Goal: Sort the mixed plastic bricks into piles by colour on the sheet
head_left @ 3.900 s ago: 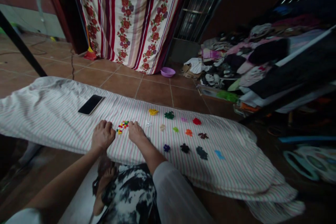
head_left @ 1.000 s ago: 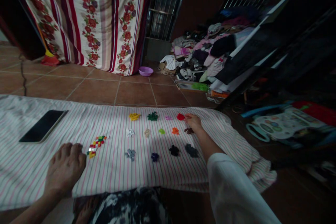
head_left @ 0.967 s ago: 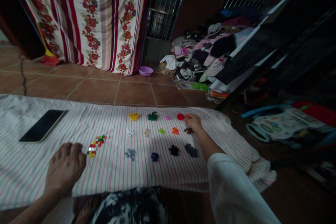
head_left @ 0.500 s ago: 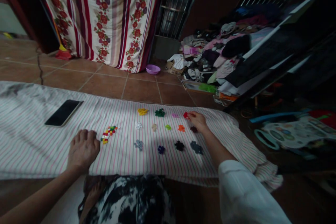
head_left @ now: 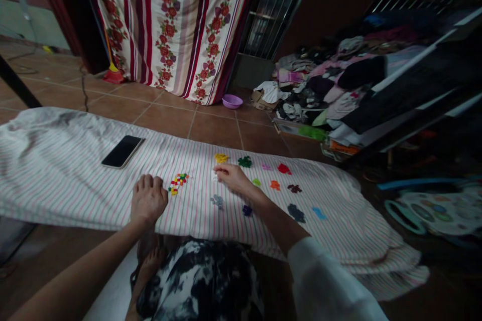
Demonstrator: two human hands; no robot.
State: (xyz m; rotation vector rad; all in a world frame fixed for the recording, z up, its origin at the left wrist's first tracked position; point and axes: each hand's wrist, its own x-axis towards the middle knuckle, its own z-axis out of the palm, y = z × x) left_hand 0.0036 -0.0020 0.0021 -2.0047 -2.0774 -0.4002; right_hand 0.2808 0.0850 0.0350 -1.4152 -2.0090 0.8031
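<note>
My left hand (head_left: 149, 198) lies palm down on the striped cloth (head_left: 181, 218), fingers stretched forward. Just right of it is a cluster of mixed small coloured pieces (head_left: 178, 183), in red, yellow, green, white and orange. My right hand (head_left: 234, 178) is over the white pieces (head_left: 215, 178), thumb and fingers pinched; whatever is between them is too small to make out. Beyond those fingertips sits the yellow pile (head_left: 221, 158). The dark green pile (head_left: 244, 161), pink pieces (head_left: 266, 166) and red pile (head_left: 283, 168) continue rightward. My right forearm hides part of the cloth.
Nearer lie light grey pieces (head_left: 217, 201), dark blue pieces (head_left: 247, 210), dark grey pieces (head_left: 296, 212) and light blue pieces (head_left: 319, 212). Orange pieces (head_left: 275, 185) and brown pieces (head_left: 294, 188) are at the right. A phone (head_left: 122, 151) rests on the left. A purple basin (head_left: 232, 102) stands on the floor.
My right hand has moved left from the red pile to above the white pieces. My left hand stays beside the mixed cluster. The camera view has shifted, revealing the light blue pieces.
</note>
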